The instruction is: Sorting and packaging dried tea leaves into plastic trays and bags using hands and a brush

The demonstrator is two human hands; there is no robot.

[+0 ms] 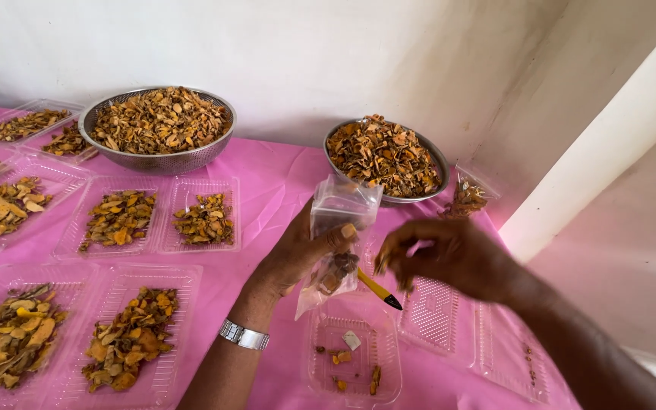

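My left hand (pixel 298 250), with a silver watch on its wrist, holds up a small clear plastic bag (pixel 335 243) that has a few dried orange-brown pieces at its bottom. A yellow pencil with a black tip (pixel 378 290) sticks out below that hand. My right hand (pixel 449 257) hovers just right of the bag, fingers curled and pinched together; whether it holds any pieces I cannot tell. Below both hands lies an open clear clamshell tray (pixel 354 353) with a few scraps in it. A steel bowl (pixel 386 157) heaped with dried pieces sits behind the bag.
A pink cloth (pixel 267 175) covers the table. A large steel colander (pixel 157 127) of dried pieces stands at the back left. Several clear trays (pixel 119 220) filled with pieces lie on the left. A filled small bag (pixel 466 197) leans by the wall. An empty tray (pixel 495 342) lies at right.
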